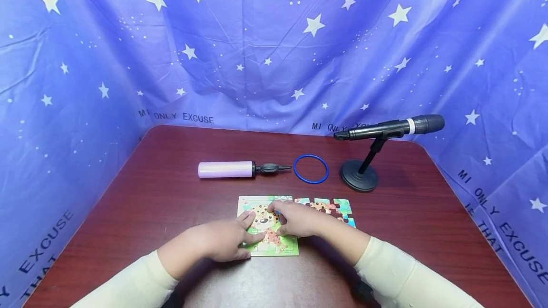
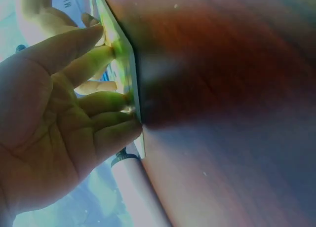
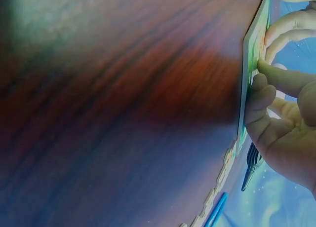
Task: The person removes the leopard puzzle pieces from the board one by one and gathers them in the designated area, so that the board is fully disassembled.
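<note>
Cream sleeves [image 1: 398, 270] lay nearest the camera; the puzzle board [image 1: 288, 247] lay flat on the table [image 1: 171, 194] beneath both hands.
The left hand [image 1: 227, 240] rested spread on it, gripping nothing; the right hand [image 1: 299, 218] bent its fingers over it, and whether they pinched anything could not be determined. Uneven fingertip pressure could have slid the board into the jigsaw pieces [image 1: 327, 206] just beside it.

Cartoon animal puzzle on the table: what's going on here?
A person has both hands on the puzzle board: the left hand with fingers spread over its left side, the right hand with fingers bent over its middle. Puzzle pieces lie to its right. Farther back are a pump, a blue ring and a microphone on a stand.
</note>
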The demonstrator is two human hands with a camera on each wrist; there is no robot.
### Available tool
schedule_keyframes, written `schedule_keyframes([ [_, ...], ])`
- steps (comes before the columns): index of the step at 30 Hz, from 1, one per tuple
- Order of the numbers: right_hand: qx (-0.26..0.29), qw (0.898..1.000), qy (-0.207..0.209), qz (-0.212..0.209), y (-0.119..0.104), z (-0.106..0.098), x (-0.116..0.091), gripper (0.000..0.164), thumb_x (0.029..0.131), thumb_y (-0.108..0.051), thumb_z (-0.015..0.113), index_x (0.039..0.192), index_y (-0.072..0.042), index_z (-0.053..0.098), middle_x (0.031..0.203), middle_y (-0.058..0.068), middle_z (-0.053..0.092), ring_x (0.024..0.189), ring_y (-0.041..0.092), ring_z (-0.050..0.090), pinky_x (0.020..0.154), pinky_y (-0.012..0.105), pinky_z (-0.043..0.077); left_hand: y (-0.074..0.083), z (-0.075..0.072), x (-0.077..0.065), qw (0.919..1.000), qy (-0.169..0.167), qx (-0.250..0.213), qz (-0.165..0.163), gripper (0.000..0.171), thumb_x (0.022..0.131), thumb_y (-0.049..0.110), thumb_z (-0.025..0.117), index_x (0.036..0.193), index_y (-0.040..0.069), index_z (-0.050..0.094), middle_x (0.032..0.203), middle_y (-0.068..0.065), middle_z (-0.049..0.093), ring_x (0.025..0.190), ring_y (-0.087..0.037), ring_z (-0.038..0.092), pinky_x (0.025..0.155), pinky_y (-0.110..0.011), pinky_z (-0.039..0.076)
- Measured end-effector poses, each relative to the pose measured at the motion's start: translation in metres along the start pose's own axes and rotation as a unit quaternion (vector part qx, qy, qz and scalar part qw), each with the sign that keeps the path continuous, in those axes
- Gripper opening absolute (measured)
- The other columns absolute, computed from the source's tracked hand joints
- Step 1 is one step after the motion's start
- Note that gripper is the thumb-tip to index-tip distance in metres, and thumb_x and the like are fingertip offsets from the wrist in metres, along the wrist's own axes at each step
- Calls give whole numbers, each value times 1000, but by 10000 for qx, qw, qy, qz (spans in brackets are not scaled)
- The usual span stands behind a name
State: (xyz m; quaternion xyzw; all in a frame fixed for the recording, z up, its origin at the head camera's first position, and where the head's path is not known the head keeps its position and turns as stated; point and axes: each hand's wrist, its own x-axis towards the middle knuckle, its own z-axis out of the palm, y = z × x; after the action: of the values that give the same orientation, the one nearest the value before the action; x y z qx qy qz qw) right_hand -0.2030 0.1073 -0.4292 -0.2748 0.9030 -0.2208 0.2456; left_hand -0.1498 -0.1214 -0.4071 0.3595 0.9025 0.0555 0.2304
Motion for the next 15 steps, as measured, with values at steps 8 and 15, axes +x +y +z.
schedule_keyframes([
  [8, 263, 9996, -62, -116, -1, 0, -2, 50, 86, -20, 75, 130, -14, 52, 89, 2, 56, 75, 11, 50, 65, 26, 43, 5, -3, 1, 9998, -26, 179, -42, 54, 91, 44, 65, 143, 34, 51, 157, -26, 27, 147, -36, 27, 114, -46, 37],
  [15, -387, 9993, -10, -7, -6, 0, 1, 67, 80, -27, 80, 139, -18, 48, 103, -3, 57, 89, 11, 52, 80, 32, 47, 5, -3, 3, 9996, -18, 288, -39, 55, 90, 46, 65, 143, 36, 50, 157, -26, 27, 146, -36, 29, 112, -47, 38],
])
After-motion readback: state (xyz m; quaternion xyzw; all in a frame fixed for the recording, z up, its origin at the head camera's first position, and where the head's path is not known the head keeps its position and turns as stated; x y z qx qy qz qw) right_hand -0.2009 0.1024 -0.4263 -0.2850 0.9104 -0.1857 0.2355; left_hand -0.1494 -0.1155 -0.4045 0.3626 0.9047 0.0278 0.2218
